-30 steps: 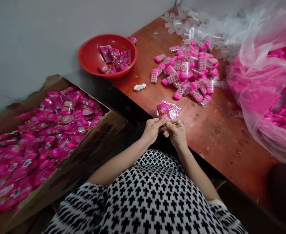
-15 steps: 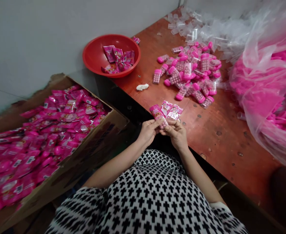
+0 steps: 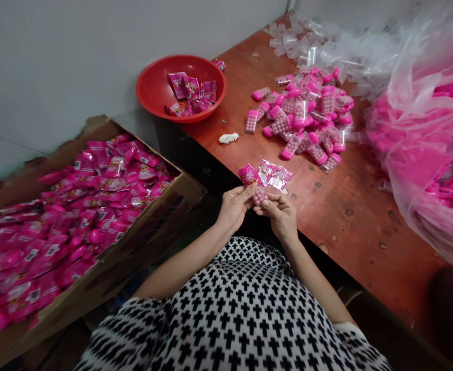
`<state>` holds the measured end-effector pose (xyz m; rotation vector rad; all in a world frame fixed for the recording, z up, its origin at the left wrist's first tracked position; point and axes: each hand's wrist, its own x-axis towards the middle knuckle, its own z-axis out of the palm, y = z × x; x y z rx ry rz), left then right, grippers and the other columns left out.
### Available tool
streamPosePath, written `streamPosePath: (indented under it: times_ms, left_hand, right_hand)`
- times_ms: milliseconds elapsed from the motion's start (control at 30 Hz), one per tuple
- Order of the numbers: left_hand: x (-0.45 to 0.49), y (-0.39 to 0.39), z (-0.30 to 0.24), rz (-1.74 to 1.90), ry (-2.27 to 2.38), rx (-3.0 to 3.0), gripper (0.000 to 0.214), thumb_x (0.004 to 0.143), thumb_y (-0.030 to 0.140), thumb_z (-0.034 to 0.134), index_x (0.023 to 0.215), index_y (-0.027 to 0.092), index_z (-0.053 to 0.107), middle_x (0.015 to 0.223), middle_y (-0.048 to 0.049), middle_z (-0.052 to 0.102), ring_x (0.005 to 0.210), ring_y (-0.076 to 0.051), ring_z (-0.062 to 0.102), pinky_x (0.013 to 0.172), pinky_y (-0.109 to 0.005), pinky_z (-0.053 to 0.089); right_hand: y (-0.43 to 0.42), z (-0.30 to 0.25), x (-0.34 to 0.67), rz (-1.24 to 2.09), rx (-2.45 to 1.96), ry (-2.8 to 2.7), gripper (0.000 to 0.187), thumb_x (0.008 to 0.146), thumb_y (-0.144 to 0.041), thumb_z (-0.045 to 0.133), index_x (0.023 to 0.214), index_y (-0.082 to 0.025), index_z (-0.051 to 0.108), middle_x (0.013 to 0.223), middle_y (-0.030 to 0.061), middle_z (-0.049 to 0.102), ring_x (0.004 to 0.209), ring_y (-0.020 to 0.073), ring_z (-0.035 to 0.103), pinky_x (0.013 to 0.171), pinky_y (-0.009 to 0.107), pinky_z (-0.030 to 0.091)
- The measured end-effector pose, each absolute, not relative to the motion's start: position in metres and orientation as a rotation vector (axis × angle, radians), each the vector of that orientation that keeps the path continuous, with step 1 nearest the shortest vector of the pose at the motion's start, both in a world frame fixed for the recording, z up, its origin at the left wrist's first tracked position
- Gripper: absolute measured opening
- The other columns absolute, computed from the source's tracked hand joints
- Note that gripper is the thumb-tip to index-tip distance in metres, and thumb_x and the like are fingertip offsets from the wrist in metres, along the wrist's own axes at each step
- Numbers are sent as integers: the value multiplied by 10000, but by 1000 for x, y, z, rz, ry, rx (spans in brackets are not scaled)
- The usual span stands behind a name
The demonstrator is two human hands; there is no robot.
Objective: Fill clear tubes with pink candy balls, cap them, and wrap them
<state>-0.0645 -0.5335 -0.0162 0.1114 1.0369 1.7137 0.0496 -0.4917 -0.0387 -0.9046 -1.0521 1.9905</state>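
My left hand [image 3: 233, 208] is closed, thumb and fingers pinching a pink printed sachet [image 3: 247, 173]. A small clear container of pink candy balls [image 3: 259, 196] shows at the sachet's near end, and my right hand [image 3: 282, 212] grips it between thumb and fingers. I cannot tell how much of the container is inside the sachet. Just beyond my fingers, two more shiny pink sachets [image 3: 273, 175] lie on the table. Farther back is a heap of candy containers with pink caps [image 3: 303, 116].
A red bowl [image 3: 143, 93] with several sachets stands at the table corner. At left, a cardboard box [image 3: 172, 198] holds many filled pink packets. A white lump [image 3: 228, 138], clear empty containers [image 3: 338, 56] and a plastic bag of pink caps [image 3: 415, 149] are on the wooden table [image 3: 365, 226].
The candy container shows more plainly between my hands. Both hands stay nearly in place, and the whole view has shifted slightly.
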Motion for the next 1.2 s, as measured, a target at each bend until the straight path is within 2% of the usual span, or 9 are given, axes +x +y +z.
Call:
streamPosePath:
  times_ms: [200, 433, 600, 700, 900, 1100, 1200]
  left_hand:
    - [-62, -531, -10, 1714, 1047, 70, 312, 538, 316, 824, 680, 85, 669, 662, -50, 666, 608, -118, 610, 646, -262, 509]
    - [-56, -536, -14, 1719, 1113, 126, 273, 570, 316, 806, 653, 91, 675, 629, -43, 656, 565, -96, 583, 577, -221, 481]
    - [-60, -539, -8, 1687, 1059, 93, 305, 559, 330, 815, 665, 85, 668, 642, -46, 656, 587, -108, 595, 629, -255, 504]
    - [-58, -539, -7, 1700, 1044, 89, 310, 554, 331, 821, 633, 85, 651, 623, -42, 646, 576, -104, 588, 610, -245, 500]
    - [-48, -544, -13, 1650, 1022, 79, 302, 540, 323, 832, 607, 83, 661, 590, -31, 626, 536, -82, 559, 514, -198, 458]
    - [-54, -550, -19, 1625, 996, 141, 255, 580, 292, 815, 631, 89, 669, 598, -17, 623, 531, -74, 545, 559, -223, 477]
    - [-73, -558, -10, 1689, 1051, 207, 255, 603, 301, 803, 717, 105, 688, 741, -63, 693, 642, -133, 630, 653, -270, 515]
  right_hand:
    - [-497, -22, 53, 1766, -939, -1209, 210, 688, -267, 762, 840, -188, 641, 787, -1, 733, 655, 138, 702, 632, 278, 619]
    - [-495, -33, 49, 2012, -943, -954, 273, 601, -257, 818, 780, -172, 630, 679, -11, 721, 569, 141, 693, 547, 234, 604]
    - [-503, -22, 60, 1926, -975, -1106, 229, 648, -251, 789, 792, -168, 631, 685, -6, 721, 589, 146, 701, 571, 244, 610]
    - [-506, -18, 61, 1881, -971, -1157, 214, 661, -244, 782, 800, -166, 638, 703, -1, 727, 593, 141, 702, 585, 239, 611]
    - [-500, -25, 55, 1964, -905, -996, 278, 612, -292, 813, 764, -183, 607, 660, -20, 717, 517, 139, 678, 506, 244, 602]
    - [-490, -25, 40, 2003, -908, -1126, 345, 584, -368, 817, 748, -195, 567, 597, -48, 684, 459, 122, 648, 482, 233, 584]
    - [-492, -20, 26, 2014, -873, -1202, 338, 598, -371, 806, 727, -197, 546, 602, -50, 680, 477, 120, 651, 483, 229, 577]
